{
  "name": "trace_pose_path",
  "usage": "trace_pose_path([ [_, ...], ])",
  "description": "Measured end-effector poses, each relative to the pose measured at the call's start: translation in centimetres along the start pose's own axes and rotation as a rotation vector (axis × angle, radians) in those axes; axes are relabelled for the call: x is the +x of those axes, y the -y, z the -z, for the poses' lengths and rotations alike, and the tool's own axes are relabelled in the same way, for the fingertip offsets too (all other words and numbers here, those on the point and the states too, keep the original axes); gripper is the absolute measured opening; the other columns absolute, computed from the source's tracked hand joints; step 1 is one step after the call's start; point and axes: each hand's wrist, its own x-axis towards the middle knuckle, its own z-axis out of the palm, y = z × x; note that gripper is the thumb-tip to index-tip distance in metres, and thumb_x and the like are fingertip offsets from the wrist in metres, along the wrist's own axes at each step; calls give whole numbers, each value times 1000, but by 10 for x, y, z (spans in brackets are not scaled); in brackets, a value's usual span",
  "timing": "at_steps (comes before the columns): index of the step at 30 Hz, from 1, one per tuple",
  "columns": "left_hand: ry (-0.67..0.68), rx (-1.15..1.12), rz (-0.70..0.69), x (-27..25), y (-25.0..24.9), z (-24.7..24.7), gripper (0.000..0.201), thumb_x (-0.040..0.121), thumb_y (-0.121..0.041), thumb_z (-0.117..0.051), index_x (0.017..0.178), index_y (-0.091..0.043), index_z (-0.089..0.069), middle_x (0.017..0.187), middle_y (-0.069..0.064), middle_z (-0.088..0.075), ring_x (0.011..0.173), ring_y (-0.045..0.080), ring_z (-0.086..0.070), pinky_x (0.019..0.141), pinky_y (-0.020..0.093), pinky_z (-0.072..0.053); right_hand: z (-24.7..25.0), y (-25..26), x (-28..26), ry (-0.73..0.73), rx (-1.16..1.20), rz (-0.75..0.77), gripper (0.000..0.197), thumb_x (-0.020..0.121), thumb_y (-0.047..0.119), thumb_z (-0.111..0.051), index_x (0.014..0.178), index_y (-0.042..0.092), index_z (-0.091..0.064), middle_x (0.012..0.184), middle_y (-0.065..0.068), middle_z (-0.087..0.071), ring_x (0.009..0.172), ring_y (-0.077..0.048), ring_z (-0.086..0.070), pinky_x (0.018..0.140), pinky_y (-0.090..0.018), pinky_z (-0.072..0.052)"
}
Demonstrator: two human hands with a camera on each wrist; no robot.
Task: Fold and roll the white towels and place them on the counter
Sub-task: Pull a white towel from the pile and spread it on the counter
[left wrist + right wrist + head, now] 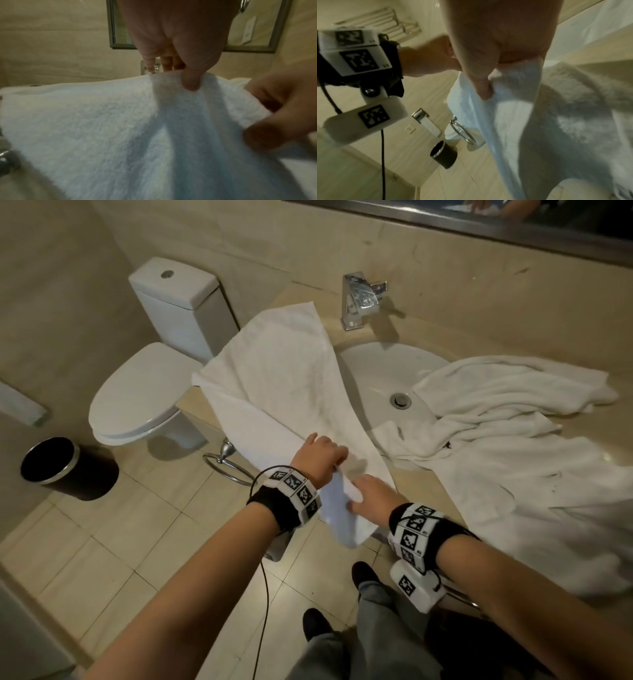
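A long white towel [284,378] lies spread over the left end of the counter [428,323], its near end hanging off the front edge. My left hand [322,455] pinches that near end between thumb and fingers; the left wrist view shows the thumb pressed on the towel [120,128]. My right hand [371,496] grips the same hanging edge just to the right, thumb over the cloth [505,108]. More white towels [513,412] lie crumpled across the sink's right side and the counter.
The white sink basin [376,378] with a chrome tap [359,299] sits mid-counter. A toilet [137,402] stands to the left, a black bin [51,467] on the tiled floor, and a chrome towel ring [226,467] below the counter edge.
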Motion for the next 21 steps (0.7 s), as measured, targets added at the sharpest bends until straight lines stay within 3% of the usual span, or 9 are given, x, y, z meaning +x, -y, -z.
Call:
trace_pose_path([
  [2, -59, -97, 1, 4, -1, 15, 19, 83, 2, -46, 92, -15, -45, 98, 10, -59, 94, 29, -52, 89, 32, -28, 12, 1, -4, -10, 122, -62, 47, 98, 27, -44, 141, 8, -38, 142, -12, -45, 128, -28, -45, 101, -31, -36],
  [4, -88, -148, 17, 13, -1, 26, 19, 89, -3, -46, 107, -10, -49, 108, 11, -57, 95, 30, -53, 80, 31, -29, 26, -5, -6, -19, 213, -129, 43, 99, 26, -40, 138, 8, -42, 139, -15, -48, 125, -29, -48, 96, -31, -38],
  [5, -63, -136, 14, 17, 0, 29, 22, 92, -8, -47, 113, -9, -50, 113, 11, -56, 99, 31, -53, 81, 31, -31, 34, -10, -6, 1, 252, -156, 40, 98, 26, -42, 133, 7, -47, 134, -16, -53, 120, -30, -52, 91, -30, -42],
  [8, 160, 79, -9, 29, 7, 25, 25, 94, -15, -48, 118, -14, -55, 121, 8, -52, 115, 28, -47, 95, 37, -33, 52, -30, -8, 143, 306, -256, 39, 95, 24, -49, 121, -4, -56, 122, -19, -60, 112, -32, -57, 77, -29, -44],
  [11, 308, 338, 20, 34, 18, 13, 30, 94, -14, -44, 121, -20, -54, 127, 4, -50, 124, 25, -36, 101, 43, -28, 58, -56, -15, 253, 335, -297, 39, 94, 22, -53, 119, -8, -57, 122, -22, -60, 113, -35, -57, 82, -29, -41],
  [15, 132, 265, 167, 44, 20, 13, 29, 96, -12, -37, 119, -19, -54, 124, 4, -54, 122, 25, -39, 96, 39, -33, 47, -70, -26, 365, 247, -356, 41, 96, 25, -49, 123, -6, -52, 116, -15, -58, 117, -35, -54, 84, -26, -49],
  [17, 42, 137, 181, 53, 11, 15, 27, 95, -10, -40, 117, -14, -55, 121, 8, -53, 117, 28, -45, 90, 39, -39, 38, -71, -25, 370, 97, -368, 47, 96, 30, -48, 129, -4, -47, 128, -15, -53, 120, -33, -51, 71, -22, -49],
  [18, 22, 56, 180, 57, 5, 16, 27, 94, -6, -41, 116, -12, -54, 120, 10, -50, 113, 30, -48, 86, 40, -42, 35, -71, -22, 363, 20, -367, 50, 95, 34, -50, 129, -3, -47, 132, -16, -52, 121, -32, -51, 70, -25, -45],
  [21, 40, -206, 178, 63, -9, 11, 36, 84, 10, -45, 117, -5, -45, 122, 16, -39, 92, 36, -57, 81, 45, -49, 33, -71, -12, 307, -177, -380, 58, 87, 45, -59, 126, 2, -50, 130, -13, -55, 118, -29, -53, 85, -30, -42],
])
